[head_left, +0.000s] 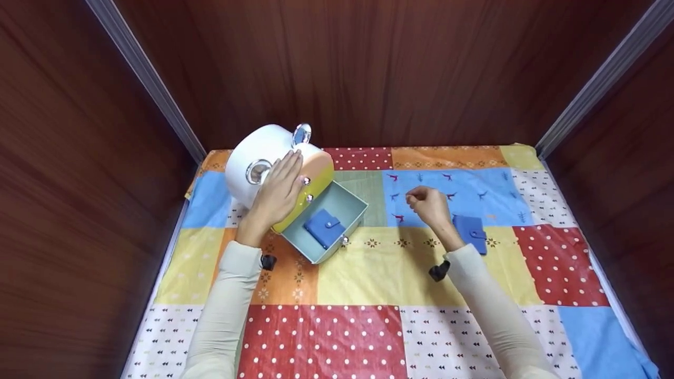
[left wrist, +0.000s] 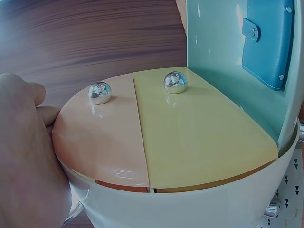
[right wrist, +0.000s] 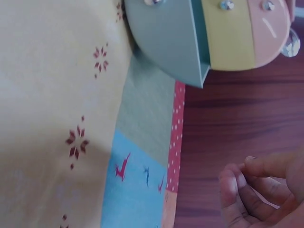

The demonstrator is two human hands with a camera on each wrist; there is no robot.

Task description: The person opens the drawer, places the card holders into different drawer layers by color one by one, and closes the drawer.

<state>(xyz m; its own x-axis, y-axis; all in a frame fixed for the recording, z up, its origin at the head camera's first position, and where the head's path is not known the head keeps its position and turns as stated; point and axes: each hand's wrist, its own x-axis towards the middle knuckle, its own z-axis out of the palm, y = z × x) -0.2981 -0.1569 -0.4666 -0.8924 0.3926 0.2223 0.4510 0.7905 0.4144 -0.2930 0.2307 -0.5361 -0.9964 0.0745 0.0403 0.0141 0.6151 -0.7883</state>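
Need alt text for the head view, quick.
Left hand rests flat on a round white drawer box whose open drawer holds a blue wallet. Right hand, curled and holding nothing, hovers beside a second wallet on the patchwork cloth.

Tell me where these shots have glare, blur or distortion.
Head view: the wall edges splay outward from the wide lens. Left wrist view: glare streaks on the glossy drawer fronts, left hand soft and close. Right wrist view: the right hand blurred.
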